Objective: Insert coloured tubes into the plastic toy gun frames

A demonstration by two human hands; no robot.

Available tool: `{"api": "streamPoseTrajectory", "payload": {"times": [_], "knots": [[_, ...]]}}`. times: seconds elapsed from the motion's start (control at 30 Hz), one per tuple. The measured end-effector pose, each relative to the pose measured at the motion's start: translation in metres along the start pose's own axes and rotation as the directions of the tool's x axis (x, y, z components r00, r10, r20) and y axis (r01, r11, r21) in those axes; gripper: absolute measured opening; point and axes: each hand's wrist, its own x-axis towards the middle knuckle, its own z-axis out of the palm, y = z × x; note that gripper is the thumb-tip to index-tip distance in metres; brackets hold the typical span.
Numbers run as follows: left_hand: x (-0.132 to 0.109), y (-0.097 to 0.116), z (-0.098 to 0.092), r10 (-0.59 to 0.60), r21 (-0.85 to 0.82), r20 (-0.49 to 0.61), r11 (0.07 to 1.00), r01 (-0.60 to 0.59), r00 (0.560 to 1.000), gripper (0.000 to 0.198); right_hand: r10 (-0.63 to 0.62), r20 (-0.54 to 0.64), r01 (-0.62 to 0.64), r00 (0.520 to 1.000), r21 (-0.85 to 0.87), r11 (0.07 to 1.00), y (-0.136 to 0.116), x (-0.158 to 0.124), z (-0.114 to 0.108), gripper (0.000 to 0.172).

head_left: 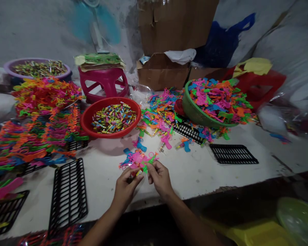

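Observation:
My left hand (126,186) and my right hand (159,176) meet over a white table (195,174), close to its front edge. The left fingers are closed on a small coloured tube (133,175). The right fingers pinch a green plastic toy piece (149,161). Just beyond both hands lies a small heap of pink, blue and green plastic toy pieces (135,160).
A red bowl of small coloured tubes (113,118) stands behind the hands. A green bowl heaped with toy pieces (215,100) is at right, with loose pieces (161,116) spilled between. Black plastic grids (68,193) (232,153) lie flat. Stacked bright parts (38,119) fill the left.

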Motion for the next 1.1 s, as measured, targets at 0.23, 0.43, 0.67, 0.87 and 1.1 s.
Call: {"api": "streamPoseTrajectory", "payload": {"times": [0.23, 0.43, 0.67, 0.87, 1.1], "knots": [[0.003, 0.006, 0.001, -0.217, -0.115, -0.066, 0.971, 0.208, 0.974, 0.034, -0.057, -0.083, 0.064, 0.995, 0.085, 0.994, 0.004, 0.002, -0.005, 0.034], [0.005, 0.007, -0.002, -0.101, -0.065, -0.016, 0.993, 0.1, 0.995, 0.031, -0.068, -0.003, 0.068, 0.998, 0.123, 0.99, 0.002, 0.0, -0.011, 0.034], [0.006, 0.006, -0.001, -0.193, -0.105, 0.096, 0.974, 0.203, 0.977, 0.034, -0.069, -0.011, 0.07, 0.998, 0.068, 0.995, 0.005, 0.001, -0.009, 0.033], [0.005, 0.002, -0.001, -0.413, -0.408, 0.348, 0.742, 0.532, 0.842, 0.033, -0.094, 0.196, 0.086, 0.976, 0.047, 0.995, -0.005, -0.008, -0.015, 0.03], [0.003, 0.006, 0.002, -0.602, -0.436, 0.473, 0.475, 0.764, 0.644, 0.038, -0.218, 0.51, 0.259, 0.832, -0.008, 0.966, -0.008, 0.001, -0.037, 0.044]]}}
